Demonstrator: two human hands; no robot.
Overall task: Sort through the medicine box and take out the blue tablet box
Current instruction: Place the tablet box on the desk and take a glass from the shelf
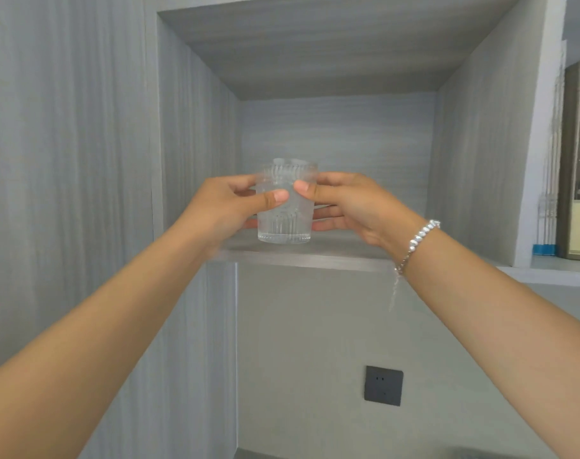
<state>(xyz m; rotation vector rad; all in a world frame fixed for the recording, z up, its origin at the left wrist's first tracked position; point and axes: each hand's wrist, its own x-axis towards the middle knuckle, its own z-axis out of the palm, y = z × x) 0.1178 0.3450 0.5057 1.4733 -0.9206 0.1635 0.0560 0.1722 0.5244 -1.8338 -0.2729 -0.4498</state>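
Both the left hand [235, 207] and the right hand [351, 207] clasp a ribbed glass [284, 207] at the shelf [302, 258] lip — smooth glass could slip and shatter — while no medicine box or blue tablet box shows here.

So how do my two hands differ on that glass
The left hand grips the glass from its left side, the right hand from its right. The right wrist wears a beaded bracelet; the left wrist is bare. The left thumb lies slightly lower across the front of the glass than the right thumb. Both hands curl around the glass, thumbs in front and fingers behind, at the shelf.
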